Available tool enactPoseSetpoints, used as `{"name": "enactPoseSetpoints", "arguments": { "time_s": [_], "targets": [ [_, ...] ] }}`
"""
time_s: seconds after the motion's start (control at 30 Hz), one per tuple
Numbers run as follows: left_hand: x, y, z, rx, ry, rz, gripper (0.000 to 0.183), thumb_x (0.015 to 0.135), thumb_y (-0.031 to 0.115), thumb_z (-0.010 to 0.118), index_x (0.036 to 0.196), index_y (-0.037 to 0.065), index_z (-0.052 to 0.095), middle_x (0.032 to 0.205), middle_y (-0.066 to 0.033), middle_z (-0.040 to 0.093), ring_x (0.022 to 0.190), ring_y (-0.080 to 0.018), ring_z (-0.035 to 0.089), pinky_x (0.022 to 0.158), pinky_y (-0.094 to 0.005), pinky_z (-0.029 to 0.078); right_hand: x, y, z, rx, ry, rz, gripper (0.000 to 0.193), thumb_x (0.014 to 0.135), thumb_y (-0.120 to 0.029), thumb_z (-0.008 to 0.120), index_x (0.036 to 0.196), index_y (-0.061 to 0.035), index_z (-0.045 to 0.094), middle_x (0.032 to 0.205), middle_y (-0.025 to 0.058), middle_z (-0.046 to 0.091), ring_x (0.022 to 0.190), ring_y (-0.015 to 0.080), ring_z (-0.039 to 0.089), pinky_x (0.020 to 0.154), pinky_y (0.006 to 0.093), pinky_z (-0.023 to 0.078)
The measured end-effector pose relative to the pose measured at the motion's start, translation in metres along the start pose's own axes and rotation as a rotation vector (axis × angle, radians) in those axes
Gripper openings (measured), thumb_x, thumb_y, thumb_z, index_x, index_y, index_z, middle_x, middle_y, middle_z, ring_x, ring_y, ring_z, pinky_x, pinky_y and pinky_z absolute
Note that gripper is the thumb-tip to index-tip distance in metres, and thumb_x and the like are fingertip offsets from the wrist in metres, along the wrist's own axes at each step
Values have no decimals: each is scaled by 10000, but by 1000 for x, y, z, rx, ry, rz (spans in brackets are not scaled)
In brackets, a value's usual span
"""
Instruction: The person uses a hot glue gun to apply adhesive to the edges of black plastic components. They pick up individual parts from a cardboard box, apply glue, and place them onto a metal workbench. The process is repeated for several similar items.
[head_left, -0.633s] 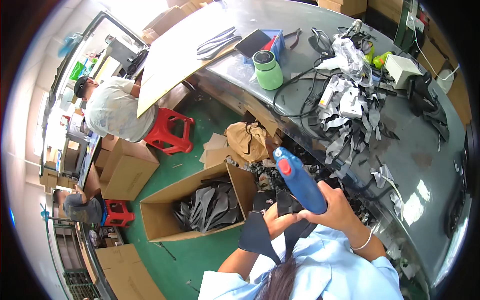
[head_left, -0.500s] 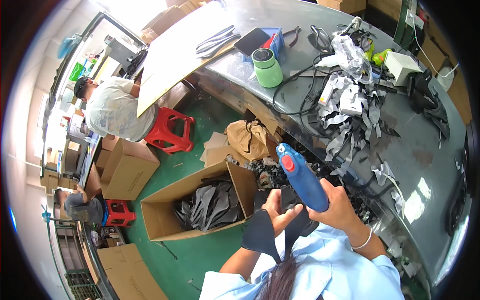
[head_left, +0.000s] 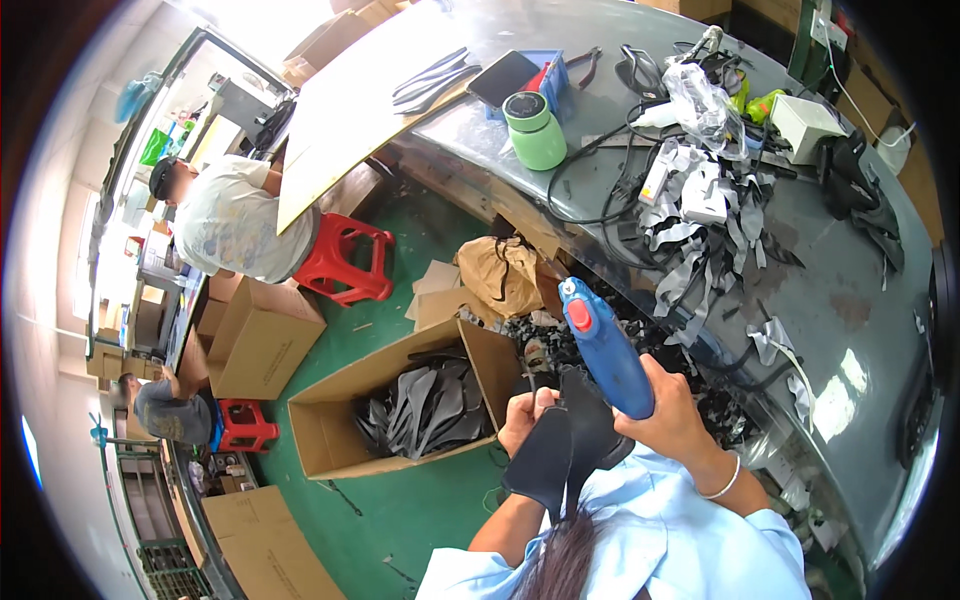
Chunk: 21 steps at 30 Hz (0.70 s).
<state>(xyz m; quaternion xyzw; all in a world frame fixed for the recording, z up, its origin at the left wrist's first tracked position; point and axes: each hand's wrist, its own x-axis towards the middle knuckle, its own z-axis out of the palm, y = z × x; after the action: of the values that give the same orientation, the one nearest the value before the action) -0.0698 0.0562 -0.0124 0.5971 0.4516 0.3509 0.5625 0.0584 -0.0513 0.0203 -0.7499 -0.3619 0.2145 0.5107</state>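
My right hand (head_left: 668, 408) is wrapped round the blue handheld power tool (head_left: 612, 358), which has a red button near its far end. The tool points away from me, toward the table edge; its working tip is hard to make out. My left hand (head_left: 522, 418) is closed on a black flat, flexible piece (head_left: 562, 436) that hangs in front of my chest, below the tool. Part of this piece lies close to the tool's lower end, and I cannot tell whether they touch. To the left, an open cardboard box (head_left: 330, 432) holds a pile of similar black pieces (head_left: 428, 405).
A grey table (head_left: 840, 310) on the right carries grey scraps (head_left: 680, 225), cables, a green bottle (head_left: 535, 132) and a blue bin (head_left: 553, 92). Dark offcuts lie below its edge by a brown bag (head_left: 497, 278). Two people sit on red stools (head_left: 350, 255) at the left.
My left hand has shifted left and slightly down, and the black piece has turned and spread below the tool. My right hand keeps its hold on the tool, nearly in place.
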Motion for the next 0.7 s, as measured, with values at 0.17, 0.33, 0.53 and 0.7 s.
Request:
{"name": "enactPoseSetpoints", "arguments": {
  "time_s": [0.17,0.33,0.53,0.7],
  "targets": [
    [4,10,7,-426,33,-219,217,939,236,541,794,76,520,727,0,581,577,-12,448,516,-175,386,-2,1,7,47,33,-4,293,604,-119,678,785,-37,462,600,127,548,549,309,596,531,365,462],
    [-1,-4,-7,-268,-166,-210,259,935,321,530,870,71,518,810,-16,558,679,-50,500,594,-197,416,4,-6,1,28,-7,-33,296,606,-120,678,787,-37,460,604,120,554,558,306,601,531,363,463],
    [-2,-21,-19,-245,-522,151,378,757,264,746,969,50,518,942,-37,530,772,-112,533,677,-257,457,3,-7,-3,-28,28,-54,293,599,-112,678,788,-33,468,603,116,547,546,309,587,531,351,454],
    [-2,-7,-20,150,-380,314,449,654,153,821,966,37,519,923,-72,568,752,-138,582,665,-270,485,2,-9,-3,-21,30,-76,302,586,-112,685,778,-34,465,595,115,515,536,316,567,525,360,438]
  ]
}}
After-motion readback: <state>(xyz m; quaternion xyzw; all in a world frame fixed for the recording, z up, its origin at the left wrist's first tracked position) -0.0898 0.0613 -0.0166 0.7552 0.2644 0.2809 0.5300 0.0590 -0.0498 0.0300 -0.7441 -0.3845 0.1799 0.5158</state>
